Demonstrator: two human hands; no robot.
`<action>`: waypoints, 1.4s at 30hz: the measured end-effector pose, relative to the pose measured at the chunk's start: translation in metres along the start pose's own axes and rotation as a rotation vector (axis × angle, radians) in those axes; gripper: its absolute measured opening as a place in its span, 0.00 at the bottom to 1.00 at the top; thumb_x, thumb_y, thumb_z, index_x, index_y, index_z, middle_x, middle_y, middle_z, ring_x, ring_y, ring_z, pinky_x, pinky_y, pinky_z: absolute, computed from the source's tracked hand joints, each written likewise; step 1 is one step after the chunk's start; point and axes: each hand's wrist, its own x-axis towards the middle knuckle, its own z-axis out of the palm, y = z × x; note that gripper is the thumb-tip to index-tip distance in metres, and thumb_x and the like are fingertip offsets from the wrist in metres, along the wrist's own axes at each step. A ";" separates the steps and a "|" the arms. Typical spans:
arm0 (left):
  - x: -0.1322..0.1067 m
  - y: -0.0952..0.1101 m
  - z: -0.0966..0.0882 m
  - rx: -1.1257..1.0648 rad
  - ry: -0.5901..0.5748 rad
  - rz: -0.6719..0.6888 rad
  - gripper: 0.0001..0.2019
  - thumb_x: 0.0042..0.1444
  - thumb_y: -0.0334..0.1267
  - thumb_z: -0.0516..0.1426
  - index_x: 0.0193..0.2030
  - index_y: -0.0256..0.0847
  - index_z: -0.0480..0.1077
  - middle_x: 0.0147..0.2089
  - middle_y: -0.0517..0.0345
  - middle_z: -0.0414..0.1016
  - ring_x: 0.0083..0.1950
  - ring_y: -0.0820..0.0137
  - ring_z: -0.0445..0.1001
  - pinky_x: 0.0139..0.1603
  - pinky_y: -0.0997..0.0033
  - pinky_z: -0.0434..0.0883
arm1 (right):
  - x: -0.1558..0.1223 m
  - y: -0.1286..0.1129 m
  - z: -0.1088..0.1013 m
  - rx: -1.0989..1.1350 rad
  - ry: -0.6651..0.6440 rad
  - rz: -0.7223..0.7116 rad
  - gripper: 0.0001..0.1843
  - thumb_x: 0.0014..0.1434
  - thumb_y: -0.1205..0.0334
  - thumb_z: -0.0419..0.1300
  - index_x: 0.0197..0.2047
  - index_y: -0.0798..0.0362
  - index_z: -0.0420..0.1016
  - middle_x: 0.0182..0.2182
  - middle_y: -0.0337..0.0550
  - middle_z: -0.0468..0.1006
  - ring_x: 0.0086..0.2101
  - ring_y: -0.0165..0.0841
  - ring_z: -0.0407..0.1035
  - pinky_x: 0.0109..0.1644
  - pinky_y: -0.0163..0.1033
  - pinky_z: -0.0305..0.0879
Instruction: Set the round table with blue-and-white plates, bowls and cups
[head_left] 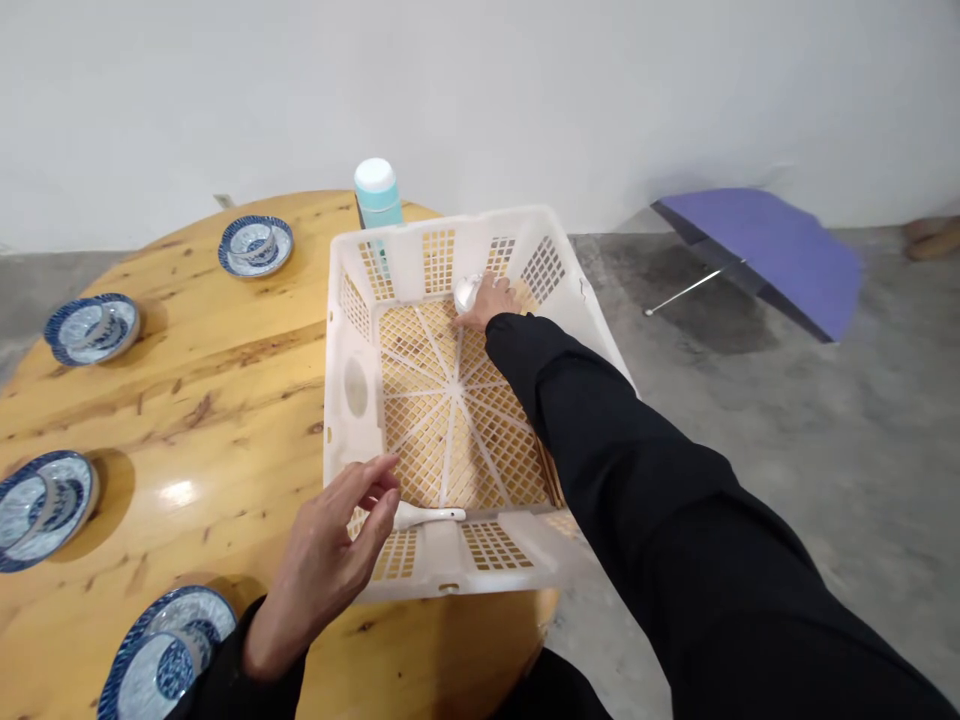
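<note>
A white plastic basket [352, 390] with a lattice bottom stands at the table's edge. Inside its far end, my right hand [493, 300] has its fingers around a small whitish cup [466, 291], partly hidden by the hand. My left hand [334, 555] hovers over the basket's near left corner, thumb and fingers apart, nothing visible between them. Just beyond its fingertips a white spoon [431, 515] lies in the basket, its other end behind the hand. Thin brown sticks [550, 470], probably chopsticks, lie along the basket's right side, partly covered by my right sleeve.
Blue-and-white plates with bowls on them, such as this plate [281, 245], line the left of the round wooden table [247, 400]. A turquoise bottle with a white lid [377, 195] stands behind the basket. On the concrete floor lies an open purple umbrella [772, 250].
</note>
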 end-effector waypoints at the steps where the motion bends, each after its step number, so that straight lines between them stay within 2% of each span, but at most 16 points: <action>1: 0.000 -0.001 0.000 -0.002 -0.005 -0.005 0.13 0.67 0.38 0.54 0.54 0.38 0.74 0.41 0.55 0.81 0.39 0.72 0.80 0.40 0.74 0.77 | 0.001 0.002 0.001 0.005 0.006 -0.008 0.70 0.43 0.39 0.74 0.75 0.57 0.41 0.68 0.73 0.51 0.66 0.64 0.51 0.66 0.68 0.53; 7: -0.004 -0.003 -0.002 -0.020 -0.005 0.003 0.14 0.68 0.37 0.53 0.56 0.38 0.73 0.41 0.54 0.81 0.37 0.73 0.79 0.41 0.72 0.77 | 0.002 0.011 0.007 0.053 0.051 -0.041 0.65 0.42 0.46 0.74 0.74 0.56 0.44 0.68 0.70 0.52 0.65 0.64 0.52 0.66 0.68 0.53; 12: -0.012 -0.004 -0.003 -0.024 0.002 0.016 0.14 0.68 0.34 0.53 0.57 0.37 0.72 0.41 0.54 0.80 0.38 0.73 0.78 0.43 0.72 0.76 | -0.011 0.007 0.002 0.024 0.046 -0.014 0.61 0.42 0.49 0.72 0.73 0.57 0.47 0.67 0.71 0.53 0.65 0.65 0.53 0.64 0.67 0.55; 18: -0.032 -0.006 -0.004 -0.049 0.020 0.019 0.14 0.69 0.35 0.53 0.57 0.34 0.72 0.42 0.51 0.80 0.41 0.71 0.78 0.43 0.72 0.74 | -0.051 0.003 -0.013 -0.079 0.022 0.009 0.58 0.46 0.52 0.71 0.73 0.61 0.49 0.66 0.78 0.56 0.65 0.64 0.55 0.64 0.59 0.55; 22: -0.052 -0.015 -0.005 -0.084 0.002 0.052 0.15 0.69 0.36 0.52 0.58 0.35 0.71 0.43 0.49 0.80 0.40 0.70 0.78 0.43 0.70 0.75 | -0.083 -0.005 -0.029 -0.145 0.099 0.015 0.56 0.49 0.52 0.73 0.73 0.60 0.53 0.65 0.80 0.58 0.66 0.62 0.56 0.63 0.57 0.57; 26: -0.079 -0.032 -0.014 -0.089 -0.004 0.094 0.15 0.67 0.35 0.52 0.57 0.36 0.71 0.44 0.50 0.81 0.40 0.71 0.78 0.43 0.71 0.75 | -0.117 -0.025 -0.051 -0.160 0.173 -0.047 0.59 0.45 0.48 0.76 0.72 0.57 0.54 0.64 0.77 0.60 0.66 0.61 0.56 0.63 0.59 0.59; 29: -0.107 -0.046 -0.031 -0.078 -0.021 0.124 0.13 0.67 0.34 0.52 0.55 0.35 0.72 0.43 0.50 0.81 0.41 0.70 0.78 0.43 0.71 0.74 | -0.148 -0.052 -0.068 -0.156 0.241 -0.156 0.62 0.42 0.44 0.77 0.72 0.53 0.53 0.63 0.73 0.61 0.64 0.61 0.58 0.63 0.61 0.59; 31: -0.130 -0.056 -0.047 -0.067 -0.027 0.128 0.13 0.68 0.36 0.52 0.54 0.35 0.72 0.43 0.50 0.81 0.41 0.69 0.78 0.43 0.71 0.73 | -0.170 -0.079 -0.074 -0.149 0.251 -0.264 0.61 0.43 0.45 0.76 0.72 0.52 0.51 0.62 0.70 0.61 0.63 0.60 0.58 0.62 0.62 0.60; 34: -0.170 -0.073 -0.073 -0.039 0.000 0.088 0.14 0.68 0.37 0.52 0.55 0.36 0.72 0.43 0.50 0.81 0.39 0.70 0.78 0.42 0.72 0.73 | -0.200 -0.133 -0.067 -0.137 0.209 -0.464 0.60 0.44 0.50 0.75 0.72 0.55 0.49 0.63 0.67 0.61 0.63 0.57 0.58 0.63 0.59 0.60; 36: -0.199 -0.088 -0.088 -0.013 0.045 0.028 0.14 0.67 0.36 0.52 0.55 0.37 0.72 0.42 0.51 0.81 0.39 0.70 0.78 0.40 0.73 0.72 | -0.217 -0.174 -0.050 -0.130 0.159 -0.593 0.59 0.44 0.53 0.74 0.72 0.58 0.49 0.63 0.66 0.61 0.64 0.56 0.56 0.66 0.57 0.58; 38: -0.226 -0.103 -0.100 0.002 0.106 -0.040 0.13 0.67 0.35 0.52 0.54 0.38 0.72 0.41 0.53 0.80 0.38 0.71 0.78 0.40 0.73 0.72 | -0.229 -0.214 -0.022 -0.126 0.094 -0.667 0.59 0.44 0.54 0.74 0.72 0.59 0.50 0.64 0.64 0.60 0.65 0.56 0.55 0.66 0.57 0.57; 42: -0.270 -0.130 -0.112 -0.006 0.221 -0.153 0.13 0.69 0.36 0.51 0.55 0.39 0.72 0.40 0.54 0.80 0.39 0.72 0.79 0.41 0.76 0.73 | -0.242 -0.276 0.049 -0.131 -0.057 -0.647 0.59 0.44 0.52 0.74 0.72 0.56 0.49 0.63 0.62 0.60 0.63 0.58 0.57 0.63 0.60 0.60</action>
